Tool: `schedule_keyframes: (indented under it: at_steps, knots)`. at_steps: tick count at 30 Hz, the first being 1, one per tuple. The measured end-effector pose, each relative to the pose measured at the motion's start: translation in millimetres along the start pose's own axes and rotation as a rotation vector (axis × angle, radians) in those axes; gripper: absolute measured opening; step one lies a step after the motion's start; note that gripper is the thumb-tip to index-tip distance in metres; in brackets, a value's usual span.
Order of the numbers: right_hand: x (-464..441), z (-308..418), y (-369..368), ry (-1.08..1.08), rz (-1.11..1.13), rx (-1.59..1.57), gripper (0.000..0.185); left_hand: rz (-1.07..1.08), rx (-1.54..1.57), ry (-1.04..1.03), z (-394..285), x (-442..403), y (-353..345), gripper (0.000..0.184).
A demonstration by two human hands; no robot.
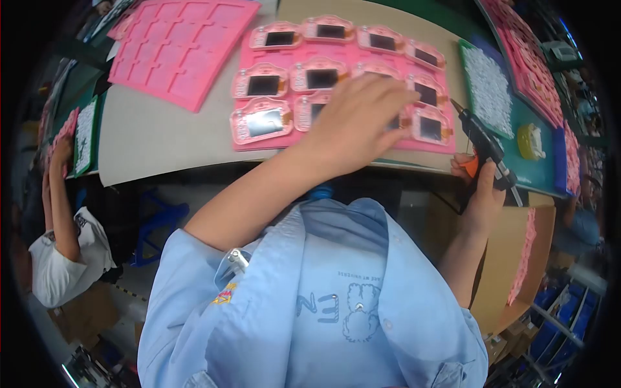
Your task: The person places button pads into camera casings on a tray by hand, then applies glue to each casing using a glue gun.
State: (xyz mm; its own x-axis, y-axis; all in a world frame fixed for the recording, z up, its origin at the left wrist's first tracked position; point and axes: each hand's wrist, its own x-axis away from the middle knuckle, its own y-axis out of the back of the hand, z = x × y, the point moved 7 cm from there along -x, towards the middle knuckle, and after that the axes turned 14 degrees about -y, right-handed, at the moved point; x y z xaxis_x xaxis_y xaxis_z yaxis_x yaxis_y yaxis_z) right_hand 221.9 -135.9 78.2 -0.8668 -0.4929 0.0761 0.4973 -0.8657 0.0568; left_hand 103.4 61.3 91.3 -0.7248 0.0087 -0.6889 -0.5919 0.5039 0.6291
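Observation:
A pink tray (242, 145) holds rows of pink frames, each with a dark rectangular screen. My left hand (362, 116) reaches over its middle and right part, thumb and fingers apart, hiding some of the frames; nothing shows between the fingers. At the tray's lower left, one framed screen (264, 121) shines with reflected light. Right of the tray, my right hand (485, 194) is wrapped round a black glue gun (482, 137) with an orange trigger. Its nozzle points up and left, close to the tray's right edge.
An empty pink moulded tray (181, 52) lies at the upper left. A green-edged tray of white pieces (488, 87) and a yellow tape roll (530, 141) are on the right. Below is an open cardboard box (540, 258). A co-worker's arm (61, 200) is at far left.

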Motion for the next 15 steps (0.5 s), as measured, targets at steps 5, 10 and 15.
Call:
schedule_keyframes:
  at_steps: [5, 10, 15]
  knots:
    - [-7, 4, -45, 0.045, 0.157, 0.076, 0.038, -0.125, -0.106, 0.224, 57, 58, 91, 0.043]
    - [-10, 9, -86, -0.002, 0.238, 0.05, 0.031, -0.001, 0.004, 0.513, 99, 114, 136, 0.053]
    - [-8, 12, -123, -0.048, 0.353, 0.18, 0.026, 0.057, 0.298, 0.554, 121, 132, 116, 0.064]
